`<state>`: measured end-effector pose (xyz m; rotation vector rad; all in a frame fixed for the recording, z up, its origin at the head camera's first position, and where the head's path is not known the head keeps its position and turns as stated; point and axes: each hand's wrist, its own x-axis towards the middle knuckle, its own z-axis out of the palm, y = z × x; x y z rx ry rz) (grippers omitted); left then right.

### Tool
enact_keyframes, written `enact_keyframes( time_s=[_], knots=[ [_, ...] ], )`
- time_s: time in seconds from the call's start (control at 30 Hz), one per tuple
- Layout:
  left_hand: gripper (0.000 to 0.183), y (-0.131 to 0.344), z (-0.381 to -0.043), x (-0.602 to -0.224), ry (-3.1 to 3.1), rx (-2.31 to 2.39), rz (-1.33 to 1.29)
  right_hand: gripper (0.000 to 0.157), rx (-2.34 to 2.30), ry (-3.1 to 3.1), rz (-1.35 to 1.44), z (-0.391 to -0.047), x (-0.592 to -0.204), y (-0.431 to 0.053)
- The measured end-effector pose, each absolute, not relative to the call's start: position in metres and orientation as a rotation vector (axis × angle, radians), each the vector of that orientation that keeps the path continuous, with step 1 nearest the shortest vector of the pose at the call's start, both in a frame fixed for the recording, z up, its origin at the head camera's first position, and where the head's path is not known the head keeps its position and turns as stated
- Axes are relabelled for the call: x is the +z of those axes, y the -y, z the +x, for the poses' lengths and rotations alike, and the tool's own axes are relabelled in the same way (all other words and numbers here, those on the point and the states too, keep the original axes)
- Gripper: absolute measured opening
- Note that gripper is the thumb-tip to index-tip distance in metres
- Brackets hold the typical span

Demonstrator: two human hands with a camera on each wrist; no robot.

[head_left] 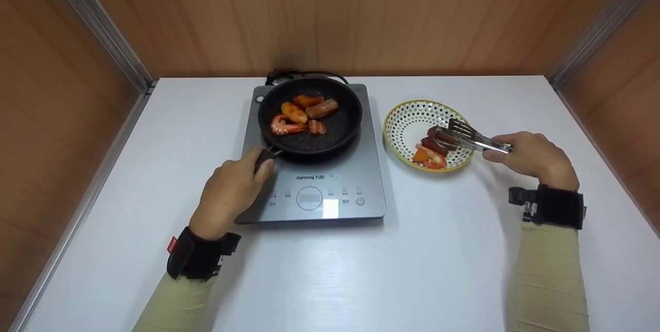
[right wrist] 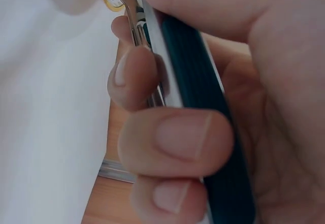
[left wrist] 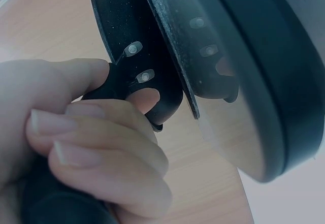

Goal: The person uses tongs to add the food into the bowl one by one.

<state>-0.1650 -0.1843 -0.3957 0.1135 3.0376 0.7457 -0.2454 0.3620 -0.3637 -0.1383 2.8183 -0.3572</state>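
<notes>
My left hand [head_left: 227, 193] grips the handle [head_left: 264, 158] of a black frying pan [head_left: 309, 145] on an induction cooker [head_left: 289, 208]. In the pan lie a shrimp [head_left: 284, 126], a reddish-brown chunk [head_left: 322, 109], a smaller piece [head_left: 316, 127] and two orange-brown pieces [head_left: 294, 113]. My right hand [head_left: 536, 156] holds metal tongs [head_left: 479, 142]; the right wrist view shows fingers wrapped around their dark green grip [right wrist: 195, 76]. The tongs' tips are over a dotted bowl [head_left: 394, 133], at dark reddish pieces [head_left: 433, 145]. Whether they pinch one is unclear. Red and orange pieces [head_left: 430, 158] lie beside these.
The cooker and bowl stand on a white table [head_left: 330, 275]. A black cable [head_left: 325, 73] runs behind the pan. Wood-grain panels [head_left: 361, 17] enclose the table at the back and both sides.
</notes>
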Motion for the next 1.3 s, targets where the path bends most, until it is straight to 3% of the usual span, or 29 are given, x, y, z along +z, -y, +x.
enact_keyframes(
  time_s=[0.47, 1.3],
  knots=[
    [0.030, 0.184, -0.164, -0.395, -3.036, 0.755, 0.126, 0.074, -0.338, -2.839, -0.134, -0.251, -0.371, -0.356],
    [0.031, 0.184, -0.164, -0.395, -3.041, 0.759, 0.130, 0.061, -0.346, -2.904, -0.144, -0.257, -0.380, -0.343]
  ],
)
